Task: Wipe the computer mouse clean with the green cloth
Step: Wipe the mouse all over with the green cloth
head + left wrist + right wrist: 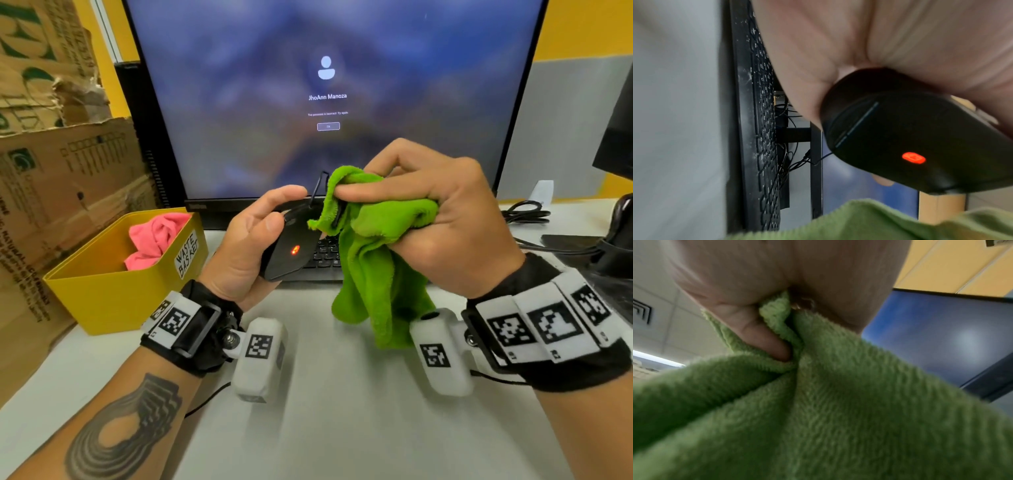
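My left hand (260, 233) holds a black computer mouse (291, 250) above the desk, turned so its underside with the glowing red sensor faces me. The left wrist view shows the mouse (910, 141) close up against my palm. My right hand (424, 212) grips a bunched green cloth (373, 267), with the thumb and fingers pinching its upper fold against the mouse's front end. Most of the cloth hangs down toward the desk. In the right wrist view the green cloth (828, 402) fills the frame, with my fingers curled into it.
A yellow box (102, 294) labelled waste basket, with a pink cloth (154, 236) inside, stands at the left. A monitor (325, 96) rises behind my hands, with a black keyboard (325, 253) under them. Cardboard boxes (51, 137) stand far left, cables (527, 209) at the right.
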`<state>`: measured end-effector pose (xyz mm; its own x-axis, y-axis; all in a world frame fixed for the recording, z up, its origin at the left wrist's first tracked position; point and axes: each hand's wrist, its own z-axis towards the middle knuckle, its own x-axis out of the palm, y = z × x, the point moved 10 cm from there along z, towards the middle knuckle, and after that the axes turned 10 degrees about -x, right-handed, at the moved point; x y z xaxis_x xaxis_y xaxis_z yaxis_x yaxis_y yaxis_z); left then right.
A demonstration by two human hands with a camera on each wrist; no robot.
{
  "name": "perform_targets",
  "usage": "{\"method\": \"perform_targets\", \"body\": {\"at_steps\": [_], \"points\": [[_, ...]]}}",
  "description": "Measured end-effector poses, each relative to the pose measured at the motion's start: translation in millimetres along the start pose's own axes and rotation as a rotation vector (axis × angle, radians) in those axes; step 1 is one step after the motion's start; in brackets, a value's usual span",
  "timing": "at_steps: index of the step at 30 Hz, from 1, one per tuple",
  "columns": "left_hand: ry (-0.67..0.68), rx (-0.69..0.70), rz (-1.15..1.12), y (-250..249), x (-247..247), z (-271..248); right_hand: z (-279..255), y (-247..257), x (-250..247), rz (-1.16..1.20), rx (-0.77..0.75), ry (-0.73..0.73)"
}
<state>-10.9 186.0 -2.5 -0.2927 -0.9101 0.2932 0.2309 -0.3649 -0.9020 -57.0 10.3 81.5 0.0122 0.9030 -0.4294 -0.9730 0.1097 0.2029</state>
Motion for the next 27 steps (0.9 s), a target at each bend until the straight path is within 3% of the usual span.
{"method": "perform_targets", "body": {"at_steps": [6, 11, 18, 22, 27], "points": [[-0.036, -0.029, 0.054, 4, 2, 2, -4, 8, 37, -0.081, -0.025, 0.192], [-0.081, -0.021, 0.091, 6, -5, 3, -8, -15, 37, 0.068, 0.100, 0.193], [-0.111, -0.006, 0.076, 6, -7, 5, -17, -42, 23, 0.020, 0.190, 0.210], [-0.105, 0.007, 0.100, 0, -6, 2, -16, -48, 4, 0.131, 0.243, 0.048], [-0.093, 0.026, 0.172, 1, -7, 3, -31, -69, 6, 0.569, 0.457, -0.215]]}}
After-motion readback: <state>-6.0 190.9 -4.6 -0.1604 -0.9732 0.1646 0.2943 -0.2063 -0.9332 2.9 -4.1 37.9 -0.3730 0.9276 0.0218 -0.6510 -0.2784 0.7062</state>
